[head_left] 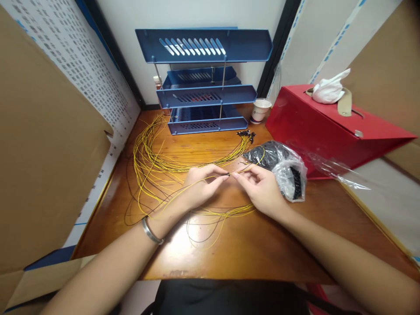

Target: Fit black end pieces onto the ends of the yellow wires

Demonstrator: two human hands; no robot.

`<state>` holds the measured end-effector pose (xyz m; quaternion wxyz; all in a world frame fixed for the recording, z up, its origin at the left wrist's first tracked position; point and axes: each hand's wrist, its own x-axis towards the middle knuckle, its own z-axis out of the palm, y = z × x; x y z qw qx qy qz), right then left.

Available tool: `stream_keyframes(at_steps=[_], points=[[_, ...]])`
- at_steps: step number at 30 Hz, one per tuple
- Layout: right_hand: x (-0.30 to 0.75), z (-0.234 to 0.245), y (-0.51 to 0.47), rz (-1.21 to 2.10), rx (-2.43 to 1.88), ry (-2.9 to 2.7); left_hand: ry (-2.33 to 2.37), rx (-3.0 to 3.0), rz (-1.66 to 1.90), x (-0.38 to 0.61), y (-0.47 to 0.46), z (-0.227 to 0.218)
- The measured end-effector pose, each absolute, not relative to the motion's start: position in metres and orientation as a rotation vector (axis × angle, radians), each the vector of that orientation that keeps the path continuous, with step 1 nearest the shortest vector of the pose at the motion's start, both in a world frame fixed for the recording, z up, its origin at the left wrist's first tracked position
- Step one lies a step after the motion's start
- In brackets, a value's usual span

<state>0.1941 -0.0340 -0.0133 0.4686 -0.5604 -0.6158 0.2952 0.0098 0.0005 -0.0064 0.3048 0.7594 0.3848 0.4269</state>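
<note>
Between thumb and forefinger, my left hand (204,186) pinches a small black connector (227,174). My right hand (260,189) is just to its right, fingertips closed on a thin yellow wire (254,165) close to the connector. A loose bundle of yellow and dark wires (144,151) loops across the table behind and left of my hands. Black ends (246,135) cluster at the bundle's far right tip. More wires (226,213) pass beneath my hands. Beside my right hand lies a clear plastic bag (278,162) full of small black parts.
A blue three-level tray rack (203,46) stands at the back of the wooden table (183,262). Right of it are a paper cup (260,110) and a red box (321,127) with a tissue on top. Cardboard (42,144) walls the left side.
</note>
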Motion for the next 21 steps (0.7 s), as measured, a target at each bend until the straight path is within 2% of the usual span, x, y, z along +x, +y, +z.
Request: stream_keyframes(at_steps=[4, 21], points=[[0.1938, -0.0112, -0.0373, 0.580, -1.423, -1.636, 0.967, 1.962, 1.129, 0.0093, 0.0013, -0.0089], [0.2035, -0.0035, -0.0320, 0.743, -1.374, -1.572, 1.022, 2.019, 1.115, 0.0082, 0.0009, -0.0066]])
